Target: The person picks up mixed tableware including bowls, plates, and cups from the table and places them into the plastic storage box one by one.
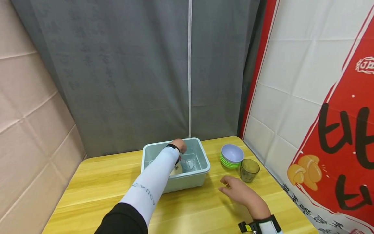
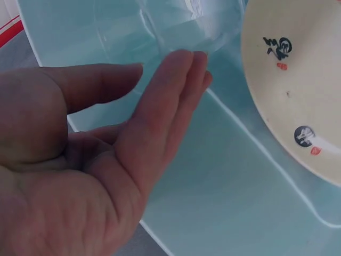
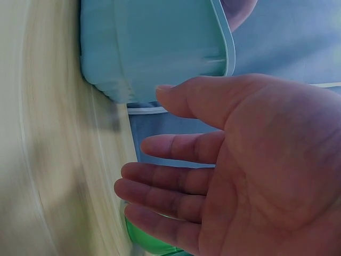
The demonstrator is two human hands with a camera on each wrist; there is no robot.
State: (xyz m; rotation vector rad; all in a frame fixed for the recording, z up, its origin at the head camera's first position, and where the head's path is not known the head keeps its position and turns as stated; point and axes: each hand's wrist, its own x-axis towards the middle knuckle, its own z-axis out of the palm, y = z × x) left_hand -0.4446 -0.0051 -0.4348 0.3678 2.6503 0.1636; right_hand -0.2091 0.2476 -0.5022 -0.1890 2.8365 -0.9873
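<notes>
My left grip (image 1: 179,145) is down in the pale blue-green bin (image 1: 190,182), thumb held apart from the fingers, which are nearly straight and pressed side by side, and nothing is pinched between them. Its fingertips lie right at a clear cup (image 1: 189,163) inside the bin; I cannot tell whether they touch it. Near them, in the same bin, is a cream plate (image 2: 298,80) with small black characters and red marks on it, partly hidden behind my forearm in the head view. My left arm, in a white sleeve (image 1: 147,188) with grey lettering, crosses over the bin's near rim. My right grip (image 1: 238,190) is spread, thumb well away from the loosely extended fingers, holding nothing, above the tabletop (image 1: 102,182) to the right of the bin. Just beyond it is a smoky brown glass (image 1: 249,170), upright, beside a lavender bowl (image 1: 232,152) nested on top of green bowls (image 1: 229,164). A grey curtain (image 1: 131,81) hangs behind the tabletop, and a red and white banner (image 1: 344,107) with black lettering covers the right side.
</notes>
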